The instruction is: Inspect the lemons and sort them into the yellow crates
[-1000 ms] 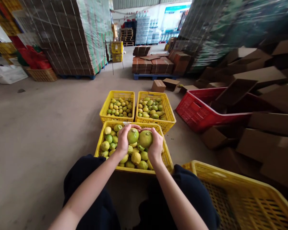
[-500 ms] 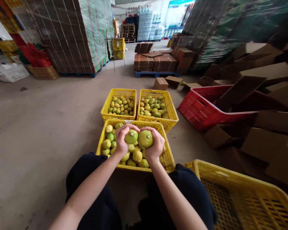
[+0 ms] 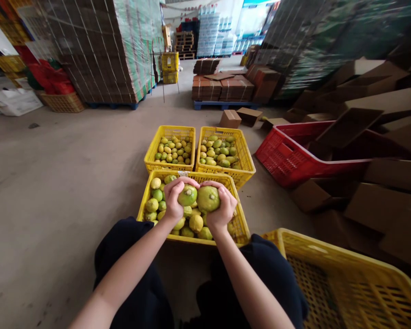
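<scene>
My left hand (image 3: pixel 174 197) is wrapped round a green fruit (image 3: pixel 187 195), its stem end facing me. A larger yellow-green fruit (image 3: pixel 208 199) sits in the grip of my right hand (image 3: pixel 226 208). Both fruits are held side by side, with the fingertips of the two hands close together behind them. Below the hands is a yellow crate (image 3: pixel 244 225) with several green and yellow fruits in it, partly hidden by my hands and forearms. Just beyond it stand a left yellow crate (image 3: pixel 152 151) and a right yellow crate (image 3: pixel 247 157), each holding several smaller fruits.
Another yellow crate (image 3: pixel 342 258) lies at the lower right. A red crate (image 3: pixel 284 157) stands among loose cardboard boxes (image 3: pixel 380 201) on the right. Farther off are flat cardboard bundles (image 3: pixel 236 89) on a blue pallet and tall wrapped stacks (image 3: pixel 92 50).
Both hands keep their grip on the two fruits; my right hand has shifted very slightly to the right. The view has moved a little.
</scene>
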Demonstrator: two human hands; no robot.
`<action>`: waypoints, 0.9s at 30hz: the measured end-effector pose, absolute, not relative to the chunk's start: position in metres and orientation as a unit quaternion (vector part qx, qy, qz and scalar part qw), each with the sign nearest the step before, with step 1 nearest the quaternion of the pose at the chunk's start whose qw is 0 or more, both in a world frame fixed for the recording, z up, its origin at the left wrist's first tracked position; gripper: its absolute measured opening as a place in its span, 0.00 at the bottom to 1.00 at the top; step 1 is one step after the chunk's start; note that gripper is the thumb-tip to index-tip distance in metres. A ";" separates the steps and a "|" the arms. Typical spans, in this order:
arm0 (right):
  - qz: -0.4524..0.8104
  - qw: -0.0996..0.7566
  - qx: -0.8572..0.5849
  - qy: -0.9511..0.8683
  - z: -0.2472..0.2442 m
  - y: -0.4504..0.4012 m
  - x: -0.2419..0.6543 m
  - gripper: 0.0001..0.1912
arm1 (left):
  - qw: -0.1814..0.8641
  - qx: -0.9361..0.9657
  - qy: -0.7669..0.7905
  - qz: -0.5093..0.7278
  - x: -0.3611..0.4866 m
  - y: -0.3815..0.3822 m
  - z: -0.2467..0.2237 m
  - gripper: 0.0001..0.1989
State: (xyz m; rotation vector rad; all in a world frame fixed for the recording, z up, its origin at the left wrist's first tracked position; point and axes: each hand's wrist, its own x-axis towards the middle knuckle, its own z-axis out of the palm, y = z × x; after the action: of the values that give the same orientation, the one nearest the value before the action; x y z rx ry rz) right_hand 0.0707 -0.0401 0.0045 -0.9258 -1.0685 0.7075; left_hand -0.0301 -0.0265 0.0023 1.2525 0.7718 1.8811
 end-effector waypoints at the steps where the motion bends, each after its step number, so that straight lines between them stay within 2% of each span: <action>1: 0.318 0.706 -0.413 -0.479 0.004 -0.040 0.070 0.19 | 0.369 0.487 0.299 0.733 -0.030 -0.027 0.002 0.17; 5: 0.333 0.725 -0.388 -0.461 0.004 -0.038 0.069 0.18 | 0.381 0.468 0.305 0.737 -0.028 -0.028 0.004 0.17; 8: 0.377 0.701 -0.427 -0.429 0.003 -0.030 0.068 0.17 | 0.424 0.405 0.343 0.734 -0.025 -0.023 0.006 0.15; 11: 0.536 0.640 -0.471 -0.284 0.004 -0.017 0.071 0.12 | 0.557 0.243 0.390 0.692 -0.027 -0.012 0.007 0.11; 13: 0.678 0.560 -0.451 -0.154 0.005 -0.010 0.074 0.09 | 0.641 0.108 0.395 0.649 -0.031 -0.004 0.006 0.10; 16: 0.788 0.469 -0.395 -0.053 0.006 -0.005 0.077 0.07 | 0.677 -0.021 0.395 0.620 -0.038 0.003 0.003 0.11; 27: 0.794 0.477 -0.376 0.012 0.003 -0.005 0.076 0.07 | 0.699 -0.043 0.409 0.585 -0.044 0.004 0.002 0.11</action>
State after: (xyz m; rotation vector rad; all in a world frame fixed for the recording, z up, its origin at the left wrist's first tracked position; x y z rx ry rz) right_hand 0.0758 -0.0046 0.0029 -0.9194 0.0295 1.9390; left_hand -0.0436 0.0044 0.0017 -0.0960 0.9123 1.3035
